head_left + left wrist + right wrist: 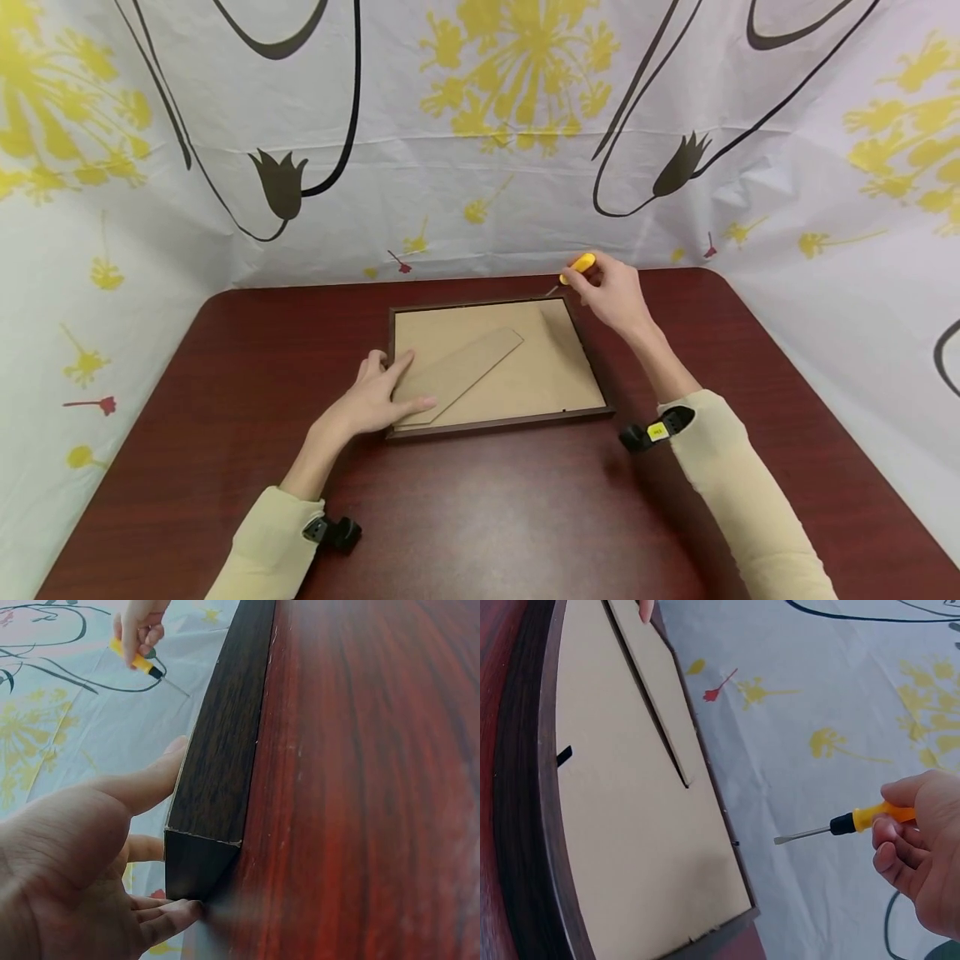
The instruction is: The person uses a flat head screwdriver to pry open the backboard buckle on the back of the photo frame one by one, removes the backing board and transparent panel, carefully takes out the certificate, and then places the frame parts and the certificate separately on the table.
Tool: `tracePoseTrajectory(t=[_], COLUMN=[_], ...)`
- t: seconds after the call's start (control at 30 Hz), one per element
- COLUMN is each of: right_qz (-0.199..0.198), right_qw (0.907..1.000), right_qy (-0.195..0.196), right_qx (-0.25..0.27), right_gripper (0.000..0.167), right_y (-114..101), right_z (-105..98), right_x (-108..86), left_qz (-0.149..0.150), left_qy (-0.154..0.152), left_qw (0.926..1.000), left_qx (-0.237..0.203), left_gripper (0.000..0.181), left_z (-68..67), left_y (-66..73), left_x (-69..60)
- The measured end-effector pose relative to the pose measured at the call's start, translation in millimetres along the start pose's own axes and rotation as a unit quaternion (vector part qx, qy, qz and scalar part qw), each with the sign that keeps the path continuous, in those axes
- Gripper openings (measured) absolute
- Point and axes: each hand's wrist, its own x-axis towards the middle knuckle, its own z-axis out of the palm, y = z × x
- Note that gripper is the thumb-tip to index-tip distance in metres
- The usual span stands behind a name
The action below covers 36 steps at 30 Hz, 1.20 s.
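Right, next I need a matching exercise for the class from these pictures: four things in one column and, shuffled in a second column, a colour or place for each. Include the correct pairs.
Column one
1. Screwdriver handle
2. Frame
3. Left hand
4. Tabletop

Column two
A. Reddish brown, underneath the frame
B. At the frame's left end in the head view
C. Yellow, held in the right hand
D. Dark brown, bordering a tan panel

Correct pairs
1-C
2-D
3-B
4-A
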Motion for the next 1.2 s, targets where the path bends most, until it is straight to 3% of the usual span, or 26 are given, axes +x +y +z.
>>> tracePoseTrajectory(t=[0.53, 0.8, 1.0, 1.2], right_qz=[0.012, 0.006, 0.026, 0.066], right_qw=[0.9989, 0.9947, 0.9955, 0.9948], right_qy=[0.045, 0.085, 0.08, 0.075], right_qx=[-0.001, -0.057, -0.045, -0.021], right_gripper=[0.028, 0.031, 0.025, 0.046], right_y=[3, 16, 28, 32], right_z=[-43, -59, -68, -73], right_x=[-24.8, -36.5, -43.3, -52.2], left_qz=[-0.001, 0.01, 0.015, 0.017], left_qy=[-0.004, 0.005, 0.005, 0.005], left_qw=[0.9999, 0.9999, 0.9999, 0.9998], left_qx=[0.01, 0.009, 0.007, 0.004], left_gripper=[0.097, 0.096, 0.096, 0.096], left_z=[-1.9, -0.9, 1.0, 1.7], left_y=[-1.2, -0.3, -0.7, -1.9], left_x=[-1.1, -2.1, -1.6, -1.4])
